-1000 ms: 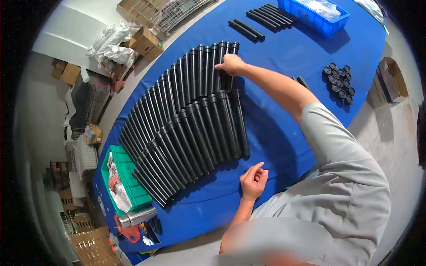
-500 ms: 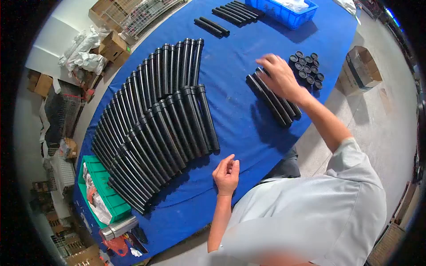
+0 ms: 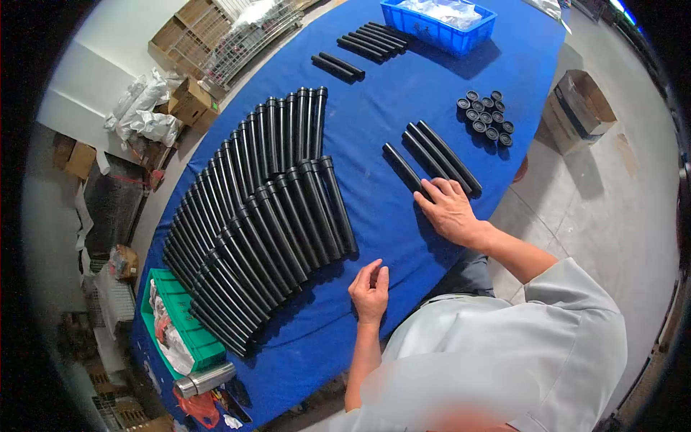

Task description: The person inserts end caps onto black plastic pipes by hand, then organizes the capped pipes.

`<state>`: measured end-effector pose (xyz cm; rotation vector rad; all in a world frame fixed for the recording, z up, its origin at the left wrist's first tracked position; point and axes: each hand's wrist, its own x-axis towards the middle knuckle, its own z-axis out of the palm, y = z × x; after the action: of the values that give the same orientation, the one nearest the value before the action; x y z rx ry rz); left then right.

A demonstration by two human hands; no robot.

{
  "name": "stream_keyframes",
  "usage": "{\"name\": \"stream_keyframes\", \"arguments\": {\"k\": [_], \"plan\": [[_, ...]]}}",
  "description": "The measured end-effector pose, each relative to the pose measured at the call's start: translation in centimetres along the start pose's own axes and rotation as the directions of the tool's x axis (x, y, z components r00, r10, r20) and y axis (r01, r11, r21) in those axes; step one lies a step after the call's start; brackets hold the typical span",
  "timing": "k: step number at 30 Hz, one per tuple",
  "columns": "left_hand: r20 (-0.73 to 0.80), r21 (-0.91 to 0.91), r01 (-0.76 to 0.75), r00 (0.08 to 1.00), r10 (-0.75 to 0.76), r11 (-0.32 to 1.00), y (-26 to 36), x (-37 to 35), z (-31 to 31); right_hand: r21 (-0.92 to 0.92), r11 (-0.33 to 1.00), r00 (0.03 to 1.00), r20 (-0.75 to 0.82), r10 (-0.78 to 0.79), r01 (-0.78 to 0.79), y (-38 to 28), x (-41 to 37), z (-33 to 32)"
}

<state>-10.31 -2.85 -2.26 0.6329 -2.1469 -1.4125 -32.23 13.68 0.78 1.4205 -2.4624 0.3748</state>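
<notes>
My right hand [image 3: 453,216] is closed on the lower end of a black tube [image 3: 403,167], which lies a little apart from several other black tubes [image 3: 440,155]. Over the blue cloth nearer my body, my left hand [image 3: 370,288] has its fingers curled, and I cannot make out anything in it. Left of it, two curved rows of capped black tubes [image 3: 288,223] lie side by side. A cluster of round black caps [image 3: 486,119] sits beyond my right hand.
A blue bin [image 3: 461,36] and several shorter black tubes [image 3: 371,42] are at the far end. Near the left edge stand a green bin [image 3: 209,345] and a metal flask [image 3: 205,379]. An open cardboard box [image 3: 576,111] is on the floor at the right.
My right hand has come down from the tubes' upper ends to the lower end of the leftmost one, which now lies apart from the others. My left hand has hardly moved.
</notes>
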Motion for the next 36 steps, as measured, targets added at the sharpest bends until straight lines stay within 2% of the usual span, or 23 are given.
{"name": "stream_keyframes", "arguments": {"k": [2, 3, 6, 7, 8, 9, 10, 13, 14, 16, 17, 20, 22, 24, 25, 28, 29, 32, 33, 34, 35, 36], "plan": [[0.001, -0.009, 0.012, 1.0, -0.012, 1.0, -0.3, -0.3, 0.1, 0.048, 0.998, 0.999, 0.028, 0.039, -0.04, -0.6, 0.0, 0.2], [-0.007, 0.005, 0.004, 1.0, -0.004, 1.0, -0.3, -0.3, 0.1, 0.023, 1.0, 1.0, -0.008, 0.0, 0.0, -0.8, 0.0, 0.2], [-0.024, -0.001, -0.001, 1.0, 0.001, 1.0, -0.3, -0.2, 0.2, 0.27, 0.949, 0.986, 0.073, 0.148, -0.163, -2.6, -0.6, -0.5], [-0.031, -0.029, 0.015, 0.999, -0.016, 0.999, -0.5, -0.3, 0.2, 0.395, 0.915, 0.996, -0.003, 0.091, -0.083, -2.3, -1.3, 0.1], [-0.037, -0.055, 0.032, 0.999, -0.035, 0.998, -0.6, -0.5, 0.2, 0.536, 0.823, 0.981, 0.084, 0.173, -0.191, -2.7, -1.8, 0.1], [-0.06, -0.054, 0.027, 0.998, -0.03, 0.998, -0.6, -0.6, 0.2, 0.776, 0.494, 0.918, 0.288, 0.274, -0.391, -2.9, -1.9, 0.1], [-0.086, -0.042, 0.014, 0.996, -0.017, 0.999, -0.6, -0.8, 0.2, 0.84, 0.067, 0.82, 0.503, 0.272, -0.538, -3.3, -2.0, 0.0], [-0.159, 0.038, -0.045, 0.986, 0.051, 0.998, -0.9, -1.2, -0.1, 0.728, -0.51, 0.768, 0.613, 0.183, -0.459, -4.7, -2.6, -3.0], [-0.16, 0.147, -0.174, 0.967, 0.197, 0.974, -0.7, -1.5, -0.3, 0.761, -0.474, 0.796, 0.577, 0.183, -0.443, -5.0, -3.3, -2.8], [-0.111, 0.355, -0.409, 0.874, 0.472, 0.841, 2.0, -1.9, -0.9, 0.792, -0.407, 0.837, 0.536, 0.108, -0.455, -4.8, -4.2, -3.2], [-0.02, 0.386, -0.513, 0.826, 0.563, 0.767, 3.4, -2.4, -1.7, 0.788, -0.388, 0.851, 0.525, 0.016, -0.478, -4.5, -4.3, -3.5], [0.108, 0.439, -0.564, 0.806, 0.582, 0.699, 6.7, -4.0, -2.5, 0.731, -0.161, 0.743, 0.619, -0.254, -0.664, -4.0, -4.0, -4.2], [0.222, 0.509, -0.502, 0.861, 0.457, 0.699, 7.3, -4.2, -2.7, 0.903, 0.15, 0.859, 0.428, -0.281, -0.402, -5.2, -3.5, -3.9], [0.32, 0.611, -0.41, 0.911, 0.262, 0.677, 8.0, -4.1, -2.8, 0.862, 0.218, 0.785, 0.507, -0.356, -0.458, -6.3, -2.8, -3.7], [0.337, 0.613, -0.405, 0.911, 0.24, 0.678, 7.0, -4.2, -3.0, 0.899, 0.247, 0.832, 0.432, -0.35, -0.362, -7.0, -2.5, -3.6], [0.298, 0.625, -0.338, 0.936, 0.186, 0.703, 4.4, -4.7, -3.9, 0.844, 0.372, 0.739, 0.524, -0.424, -0.386, -7.9, -0.7, -4.9], [0.255, 0.608, -0.325, 0.944, 0.209, 0.724, 4.1, -4.7, -4.2, 0.88, 0.358, 0.792, 0.45, -0.412, -0.313, -8.6, -1.6, -2.8], [0.172, 0.551, -0.181, 0.98, 0.101, 0.815, 4.3, -4.5, -5.3, 0.775, 0.138, 0.66, 0.605, -0.444, -0.617, -8.1, 0.0, -5.5], [0.114, 0.5, -0.109, 0.992, 0.06, 0.859, 4.9, -4.4, -5.6, 0.942, 0.003, 0.871, 0.311, -0.381, -0.335, -8.5, -1.1, -2.5], [0.064, 0.433, -0.025, 0.998, -0.003, 0.901, 5.8, -4.3, -5.8, 0.821, -0.172, 0.776, 0.414, -0.476, -0.544, -8.2, -0.6, -3.3], [0.077, 0.347, 0.006, 0.996, -0.035, 0.938, 6.4, -4.1, -6.2, 0.773, -0.249, 0.752, 0.398, -0.525, -0.583, -8.2, -0.1, -4.1], [0.084, 0.292, 0.036, 0.994, -0.063, 0.956, 7.8, -3.8, -6.4, 0.858, -0.223, 0.824, 0.325, -0.464, -0.463, -8.6, -0.1, -3.9]]}}
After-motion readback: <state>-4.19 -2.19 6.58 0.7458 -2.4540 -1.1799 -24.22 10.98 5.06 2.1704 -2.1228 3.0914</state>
